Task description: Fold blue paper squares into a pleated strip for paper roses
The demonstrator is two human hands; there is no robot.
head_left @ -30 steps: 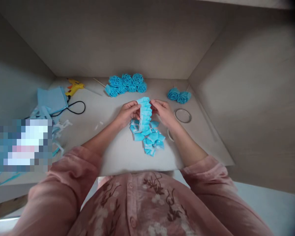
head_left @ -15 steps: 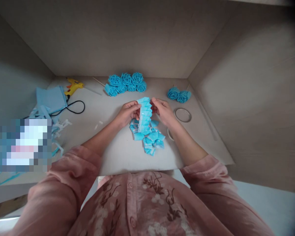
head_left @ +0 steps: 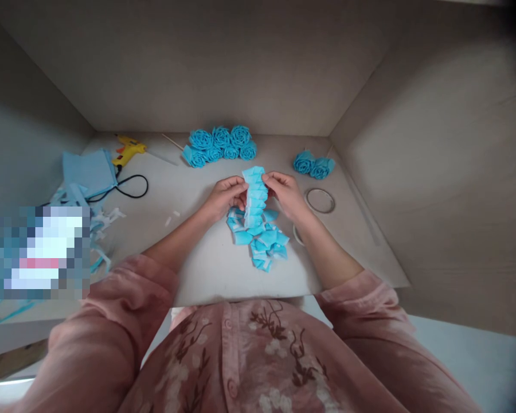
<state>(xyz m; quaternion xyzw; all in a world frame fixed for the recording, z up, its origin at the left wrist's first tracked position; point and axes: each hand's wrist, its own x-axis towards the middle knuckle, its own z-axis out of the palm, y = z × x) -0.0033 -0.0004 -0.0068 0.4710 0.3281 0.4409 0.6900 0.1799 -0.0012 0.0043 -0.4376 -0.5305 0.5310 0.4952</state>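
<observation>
Between my hands hangs a blue strip of folded fabric with a zigzag right edge; it looks like pleated, non-woven cloth. My left hand pinches its left edge near the top, thumb in front. My right hand grips the upper right edge between thumb and fingers. The strip's lower length trails down to a heap of folded blue pieces on the table; whether they are all joined to it I cannot tell. Some fingers of both hands are hidden behind the strip.
Several blue fabric roses lie at the back, two more roses at back right. A roll of tape is right of my hand. Yellow glue gun, folded blue cloth and strap scraps lie left, beside a blurred patch. Walls enclose the table.
My right thumb has come down onto the strip's upper right edge, where the hand was more apart before. The top of the strip has risen slightly and shifted a little right.
</observation>
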